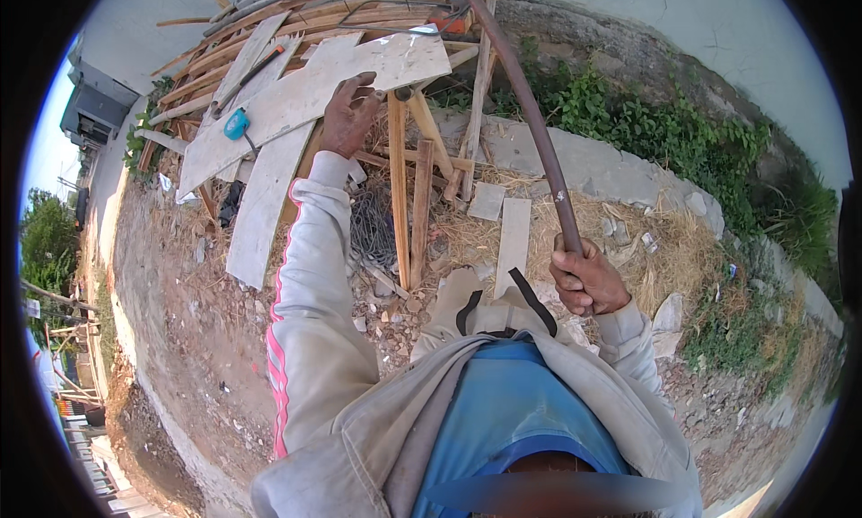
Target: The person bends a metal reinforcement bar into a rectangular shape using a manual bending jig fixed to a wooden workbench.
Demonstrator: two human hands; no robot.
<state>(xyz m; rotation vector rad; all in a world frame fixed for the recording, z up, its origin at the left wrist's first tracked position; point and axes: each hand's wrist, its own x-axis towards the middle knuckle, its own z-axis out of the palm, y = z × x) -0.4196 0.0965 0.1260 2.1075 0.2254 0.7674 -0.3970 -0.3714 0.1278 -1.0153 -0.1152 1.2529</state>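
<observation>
My right hand (588, 280) is wrapped around the lower end of a long brown pipe (530, 114), which rises and leans left toward the top edge. My left hand (352, 118) is open, fingers apart, over the near edge of a pale plywood board (296, 96). Whether its fingertips rest on the board I cannot tell. A turquoise tool (236, 124), perhaps a tape measure, lies on the plywood left of that hand. Beyond it is a long black-handled tool (256, 74) with an orange tip.
Lumber (359, 15) is stacked behind the plywood, with an orange object (452, 24) at its right end. Upright timber posts (398, 195) stand before me. Tangled wire (377, 226) lies beside them. Rubble covers the ground near my legs. Green plants (646, 114) line the wall.
</observation>
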